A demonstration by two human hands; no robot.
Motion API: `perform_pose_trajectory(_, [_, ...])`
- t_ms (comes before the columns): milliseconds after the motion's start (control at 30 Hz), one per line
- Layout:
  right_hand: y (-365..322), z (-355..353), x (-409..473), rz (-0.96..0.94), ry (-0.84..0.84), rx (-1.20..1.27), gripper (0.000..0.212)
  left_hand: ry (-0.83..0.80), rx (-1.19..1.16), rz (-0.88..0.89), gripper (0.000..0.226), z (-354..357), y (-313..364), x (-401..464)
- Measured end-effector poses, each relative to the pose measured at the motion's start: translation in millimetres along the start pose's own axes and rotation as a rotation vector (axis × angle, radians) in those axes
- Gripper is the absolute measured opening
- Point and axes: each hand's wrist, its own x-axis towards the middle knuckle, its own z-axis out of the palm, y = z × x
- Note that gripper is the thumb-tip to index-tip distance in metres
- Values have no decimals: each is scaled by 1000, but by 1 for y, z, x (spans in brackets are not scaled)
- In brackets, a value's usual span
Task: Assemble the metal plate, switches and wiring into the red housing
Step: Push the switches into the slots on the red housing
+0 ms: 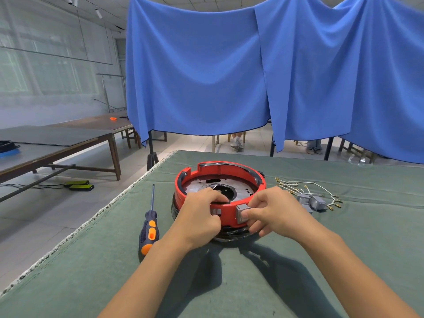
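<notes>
The round red housing (229, 172) stands on the green cloth table (229, 283), on a black base. A perforated metal plate (245, 188) lies inside it. My left hand (202, 214) grips the housing's near rim, fingers curled over the edge beside a small grey switch (216, 211) in the wall. My right hand (273, 210) pinches a second grey switch (242, 213) set in the housing's front wall. White wires with yellow terminals (309, 187) and two more grey switches (313, 201) lie to the right of the housing.
A screwdriver (149, 226) with a black and orange handle lies left of the housing, tip pointing away. The table's left edge runs diagonally nearby. Blue curtains (229, 76) hang behind the table; wooden tables (57, 143) stand at far left.
</notes>
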Motion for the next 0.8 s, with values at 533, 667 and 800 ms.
perform_pose_trajectory(533, [18, 0, 6, -225, 87, -153, 24, 362, -252, -322, 53, -11, -12, 5])
perform_pose_trajectory(667, [19, 3, 8, -239, 108, 1, 21, 272, -190, -320, 45, -5, -10, 7])
perform_pose_trajectory(800, [19, 5, 7, -231, 138, 58, 22, 229, -92, -325, 39, -3, -7, 7])
